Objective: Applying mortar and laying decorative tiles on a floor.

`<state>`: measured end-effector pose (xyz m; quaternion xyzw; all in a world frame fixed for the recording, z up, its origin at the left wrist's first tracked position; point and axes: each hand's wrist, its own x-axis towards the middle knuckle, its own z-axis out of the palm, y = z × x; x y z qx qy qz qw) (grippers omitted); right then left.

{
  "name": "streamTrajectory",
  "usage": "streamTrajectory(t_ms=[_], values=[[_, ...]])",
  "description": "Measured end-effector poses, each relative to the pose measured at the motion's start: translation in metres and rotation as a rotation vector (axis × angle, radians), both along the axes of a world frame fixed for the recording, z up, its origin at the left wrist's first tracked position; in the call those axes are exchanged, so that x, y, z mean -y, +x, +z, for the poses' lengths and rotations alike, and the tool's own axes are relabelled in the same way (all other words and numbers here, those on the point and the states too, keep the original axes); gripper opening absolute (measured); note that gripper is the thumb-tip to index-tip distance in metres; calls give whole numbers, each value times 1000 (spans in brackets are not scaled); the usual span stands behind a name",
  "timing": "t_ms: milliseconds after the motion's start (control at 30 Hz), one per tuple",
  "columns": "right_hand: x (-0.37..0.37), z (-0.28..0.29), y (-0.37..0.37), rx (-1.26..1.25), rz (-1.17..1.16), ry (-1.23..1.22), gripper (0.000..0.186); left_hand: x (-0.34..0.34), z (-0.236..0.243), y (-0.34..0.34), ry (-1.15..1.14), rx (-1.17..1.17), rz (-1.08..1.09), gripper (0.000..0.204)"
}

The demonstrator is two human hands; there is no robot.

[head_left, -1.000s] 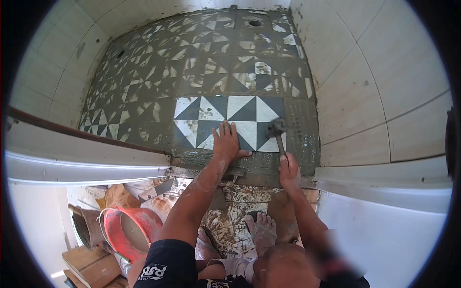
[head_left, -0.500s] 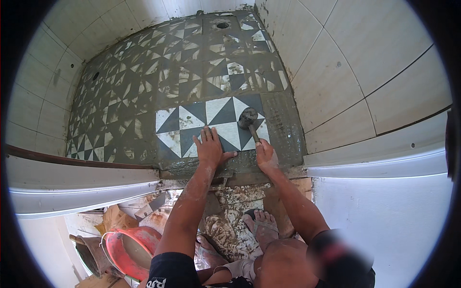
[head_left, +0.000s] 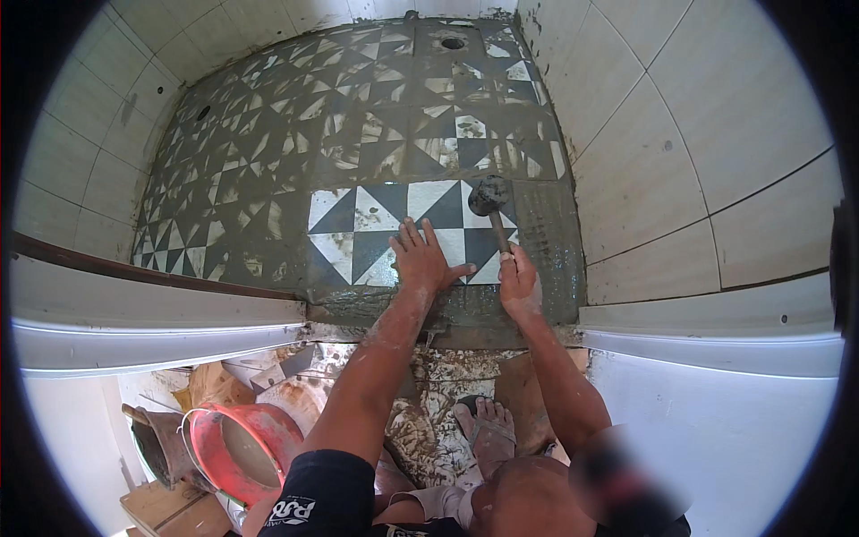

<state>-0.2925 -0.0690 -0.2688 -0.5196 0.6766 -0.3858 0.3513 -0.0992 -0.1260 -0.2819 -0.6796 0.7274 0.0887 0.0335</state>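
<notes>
My left hand (head_left: pixel 424 263) lies open, fingers spread, on a row of black-and-white triangle-patterned tiles (head_left: pixel 332 254) set in wet grey mortar (head_left: pixel 550 251). To its right, my right hand (head_left: pixel 520 286) grips the handle of a mortar-smeared rubber mallet (head_left: pixel 489 194). The mallet's dark head is over the far edge of the tiles, near their right end; whether it touches them I cannot tell. Behind them, similar floor tiles (head_left: pixel 259 170) are smeared with grey slurry.
Pale tiled walls (head_left: pixel 662 179) enclose the floor, which has a round drain hole (head_left: pixel 453 43). A white door frame (head_left: pixel 152 322) borders the opening. Outside, at lower left, are a red bucket (head_left: pixel 215 456), a dirty second bucket (head_left: pixel 173 443) and brown boxes (head_left: pixel 161 506). My sandalled foot is below.
The mallet head has moved away from me, from the lower right part of the tiles to their far edge. My left hand has crept slightly forward, fingers wider apart.
</notes>
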Motion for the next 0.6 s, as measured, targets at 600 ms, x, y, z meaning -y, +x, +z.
streamTrajectory(t_ms=[600], values=[[9, -9, 4, -170, 18, 38, 44, 2, 7, -9, 89, 27, 29, 149]])
